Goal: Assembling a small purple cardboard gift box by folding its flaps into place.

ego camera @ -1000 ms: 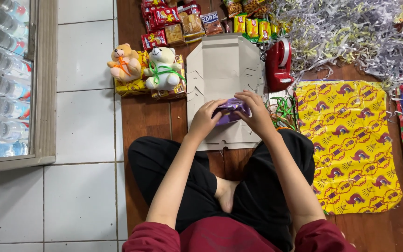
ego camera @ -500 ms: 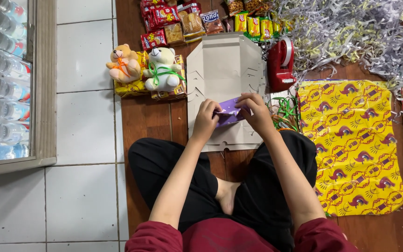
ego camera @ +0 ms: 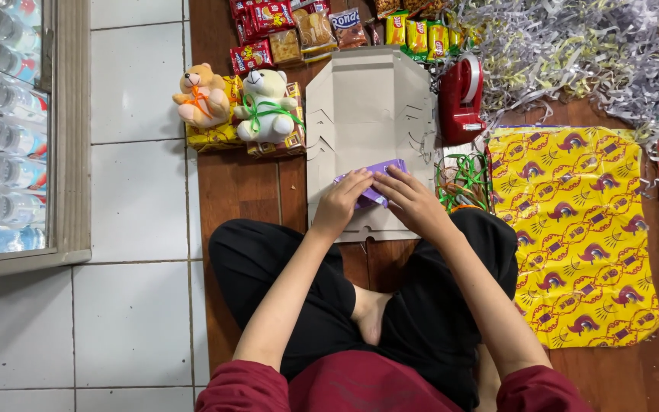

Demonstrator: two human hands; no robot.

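Your left hand (ego camera: 342, 200) and right hand (ego camera: 413, 200) both pinch the purple packet (ego camera: 379, 174) over the flat cardboard blank (ego camera: 364, 107); uneven pressure risks creasing it or shifting the blank

I've got bright, even light from overhead, colours strong and clean. Shadows are soft and short, just a faint dark edge under my forearms. There's mild glare on the white floor tiles (ego camera: 139, 84) and a sheen on the red tape dispenser (ego camera: 461, 99). Focus is sharp throughout; tile lines bend slightly at the left edge.
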